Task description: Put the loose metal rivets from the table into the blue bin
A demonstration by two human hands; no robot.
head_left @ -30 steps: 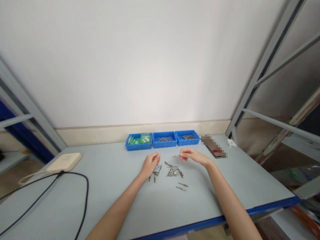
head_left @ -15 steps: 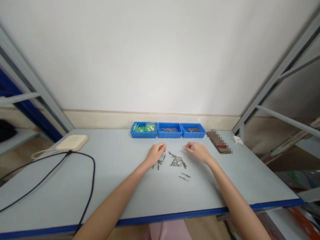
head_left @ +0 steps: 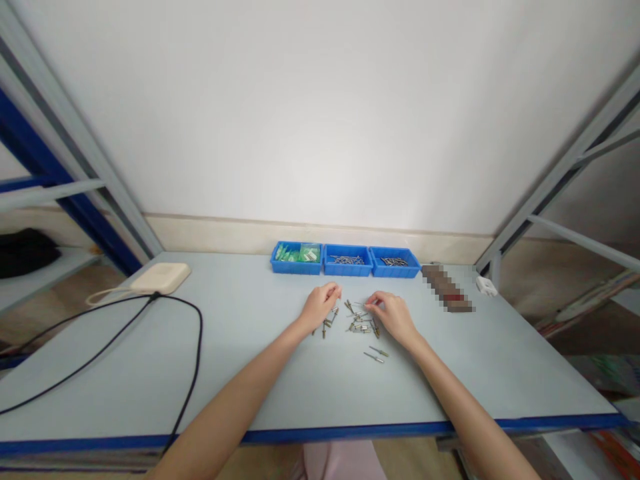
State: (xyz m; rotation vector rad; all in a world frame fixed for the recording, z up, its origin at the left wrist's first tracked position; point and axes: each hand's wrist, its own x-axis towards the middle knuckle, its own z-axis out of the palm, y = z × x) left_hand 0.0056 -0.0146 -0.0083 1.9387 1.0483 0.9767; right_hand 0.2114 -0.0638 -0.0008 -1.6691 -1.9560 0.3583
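Note:
My left hand [head_left: 320,308] is closed over the left group of metal pieces that look like blind rivets [head_left: 327,323]. Whatever its curled fingers hold, if anything, is hidden. At the upper right of the middle pile of rivets [head_left: 361,327], my right hand [head_left: 393,313] pinches one rivet [head_left: 359,304], its thin pin pointing left from the fingertips. Two loose rivets [head_left: 377,355] lie nearer the front edge.
Three blue bins stand along the wall: one with green packets [head_left: 295,268], two with metal pins [head_left: 347,271] [head_left: 395,272]. A blurred-out flat object [head_left: 447,290] and white plug [head_left: 486,286] lie right. A cream box [head_left: 161,277] and black cable [head_left: 200,333] occupy the left.
My right hand has moved down and left to the middle pile and now pinches a rivet. My left hand stays by its group. The whole view has shifted slightly.

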